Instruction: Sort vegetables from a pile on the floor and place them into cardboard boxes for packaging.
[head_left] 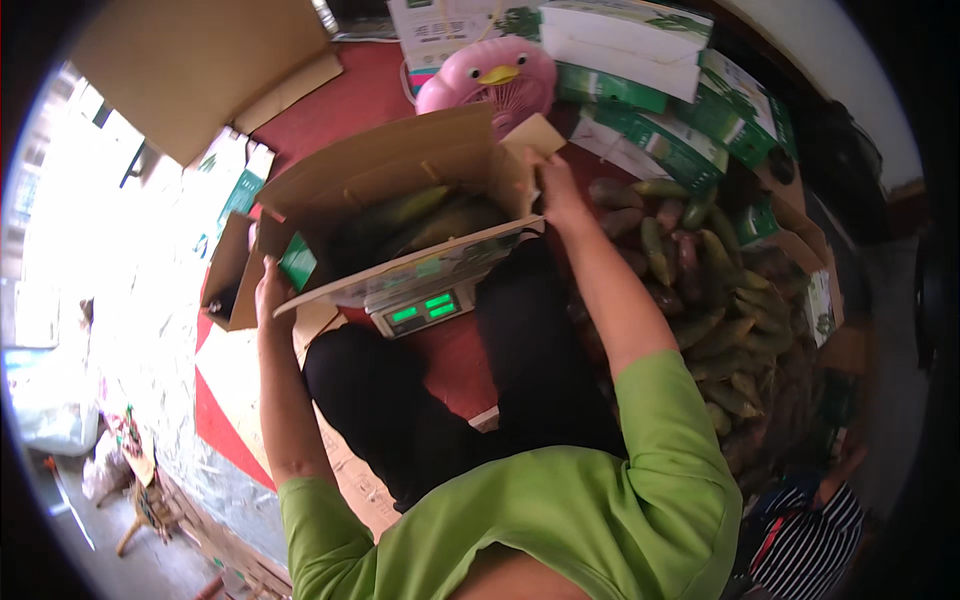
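Observation:
An open cardboard box (380, 160) stands in front of me over a digital scale (425, 310) with lit green figures. Inside the box lie several long green vegetables or fruits (415, 215); their exact kind I cannot tell. At the box's left end, my left hand (272, 290) is closed on the edge, thumb up, beside a small green flap. My right hand (556, 188) grips the right end by a short upright flap, its fingers partly hidden behind the cardboard. The near flap tilts toward my knees and partly covers the scale.
A heap of green and reddish-brown elongated produce (690, 260) lies to my right. Behind the box is a pink duck-faced fan (490, 75), with green-and-white cartons (640, 140) beside it. A smaller open box (232, 270) adjoins on the left. Another person in stripes (815, 540) is at lower right.

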